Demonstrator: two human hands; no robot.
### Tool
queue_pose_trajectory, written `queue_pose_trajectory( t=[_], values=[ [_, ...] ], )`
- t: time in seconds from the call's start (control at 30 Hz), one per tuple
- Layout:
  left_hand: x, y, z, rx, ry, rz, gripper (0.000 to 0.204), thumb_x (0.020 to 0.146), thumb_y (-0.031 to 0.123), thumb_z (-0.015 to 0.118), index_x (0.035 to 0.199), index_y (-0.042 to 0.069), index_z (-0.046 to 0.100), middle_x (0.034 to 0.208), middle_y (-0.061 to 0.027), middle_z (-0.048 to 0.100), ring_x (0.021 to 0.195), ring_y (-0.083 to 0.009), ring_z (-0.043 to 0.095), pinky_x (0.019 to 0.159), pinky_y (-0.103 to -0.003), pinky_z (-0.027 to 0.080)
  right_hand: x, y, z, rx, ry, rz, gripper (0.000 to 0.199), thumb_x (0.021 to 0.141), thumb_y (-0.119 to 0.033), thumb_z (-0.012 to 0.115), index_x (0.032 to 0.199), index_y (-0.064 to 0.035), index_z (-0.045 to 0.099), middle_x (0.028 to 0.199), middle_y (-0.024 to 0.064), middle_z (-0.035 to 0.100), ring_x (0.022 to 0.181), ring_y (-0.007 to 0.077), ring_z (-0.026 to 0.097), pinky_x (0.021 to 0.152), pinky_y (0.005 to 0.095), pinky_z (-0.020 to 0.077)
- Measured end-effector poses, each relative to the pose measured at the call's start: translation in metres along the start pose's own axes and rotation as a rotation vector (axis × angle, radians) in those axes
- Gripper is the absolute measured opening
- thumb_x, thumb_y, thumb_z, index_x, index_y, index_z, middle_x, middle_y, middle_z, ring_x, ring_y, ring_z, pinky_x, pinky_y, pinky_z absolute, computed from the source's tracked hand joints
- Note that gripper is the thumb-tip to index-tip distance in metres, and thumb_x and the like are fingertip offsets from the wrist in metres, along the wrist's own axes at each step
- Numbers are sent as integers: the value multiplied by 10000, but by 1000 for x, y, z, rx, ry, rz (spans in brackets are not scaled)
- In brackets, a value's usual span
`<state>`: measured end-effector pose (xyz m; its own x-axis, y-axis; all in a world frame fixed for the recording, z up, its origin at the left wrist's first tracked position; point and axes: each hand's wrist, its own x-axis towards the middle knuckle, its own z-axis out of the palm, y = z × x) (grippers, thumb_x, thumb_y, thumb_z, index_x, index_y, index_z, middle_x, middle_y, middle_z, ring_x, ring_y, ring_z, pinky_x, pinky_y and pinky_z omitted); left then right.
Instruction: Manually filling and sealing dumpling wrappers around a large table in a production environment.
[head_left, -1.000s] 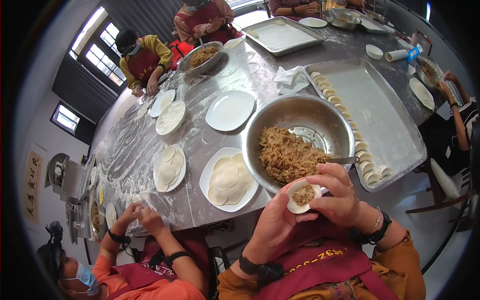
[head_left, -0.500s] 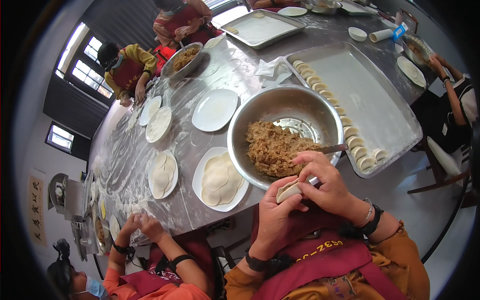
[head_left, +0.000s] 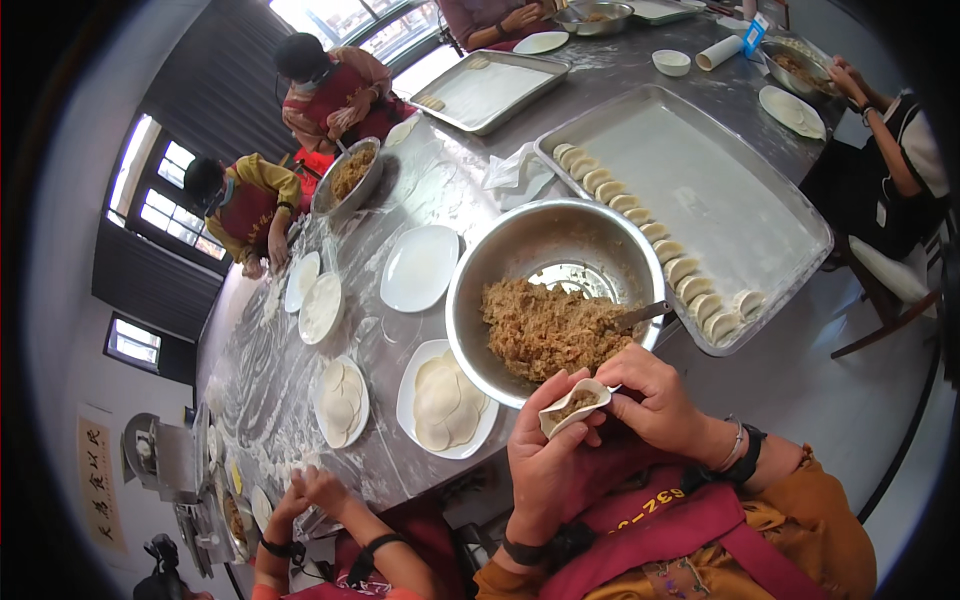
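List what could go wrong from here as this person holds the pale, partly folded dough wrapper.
The pale, partly folded dough wrapper gapes open between the left hand and right hand, so squeezing might push its brown minced filling out.
A slim grey handle reaches the rim of the round, shiny steel bowl close to the right hand, which could knock it.

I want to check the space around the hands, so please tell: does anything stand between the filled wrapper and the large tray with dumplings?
Yes: in this view the right hand lies between the filled wrapper and the large tray; the metal bowl, a utensil handle over its rim, stands beside that path.
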<state>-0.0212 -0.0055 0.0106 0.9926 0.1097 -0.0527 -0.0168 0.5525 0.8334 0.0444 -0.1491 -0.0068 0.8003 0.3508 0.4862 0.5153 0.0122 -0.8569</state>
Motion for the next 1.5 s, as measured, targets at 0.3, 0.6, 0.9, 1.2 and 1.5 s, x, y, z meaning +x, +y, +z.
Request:
queue_pose_trajectory(
  t=[0.3, 0.6, 0.9, 1.2, 1.5],
  values=[
    [1, -11, -3, -32, 20, 121, 410, 789, -30, 605, 1184, -11, 494, 1203, -196, 543, 879, -207, 608, 659, -267, 501, -12, 1, 4, 162, 54, 252, 156, 773, -72, 692, 916, -29, 646, 768, 29, 583, 599, 92, 506, 536, 217, 406],
    [1, -20, 3, 31, 87, 145, 400, 789, -72, 575, 1177, -9, 503, 1196, -171, 553, 874, -183, 600, 673, -248, 494, -10, -2, 2, 38, 135, 107, 171, 737, -59, 714, 889, -28, 640, 788, 57, 609, 628, 116, 549, 547, 244, 434],
    [0, -21, 5, -6, 77, 45, 391, 803, -79, 564, 1185, -17, 506, 1125, -142, 586, 869, -158, 601, 689, -244, 488, -6, 7, -7, -227, 132, -308, 184, 704, -37, 729, 844, -15, 612, 794, 94, 611, 614, 188, 570, 538, 282, 458],
    [0, -18, 9, 66, 48, 23, 349, 818, -53, 551, 1162, -12, 506, 1101, -154, 591, 816, -159, 599, 649, -250, 494, -10, 0, -5, 17, 134, -14, 198, 713, -1, 715, 883, -11, 613, 813, 93, 600, 655, 180, 593, 549, 259, 464],
    [0, -17, 2, 116, -2, -53, 308, 852, -22, 530, 1159, -14, 497, 1114, -170, 590, 777, -157, 607, 632, -247, 498, -3, -12, -9, 46, 87, 137, 128, 731, 24, 686, 833, -29, 629, 840, 64, 579, 652, 140, 570, 563, 235, 452]
  ],
)
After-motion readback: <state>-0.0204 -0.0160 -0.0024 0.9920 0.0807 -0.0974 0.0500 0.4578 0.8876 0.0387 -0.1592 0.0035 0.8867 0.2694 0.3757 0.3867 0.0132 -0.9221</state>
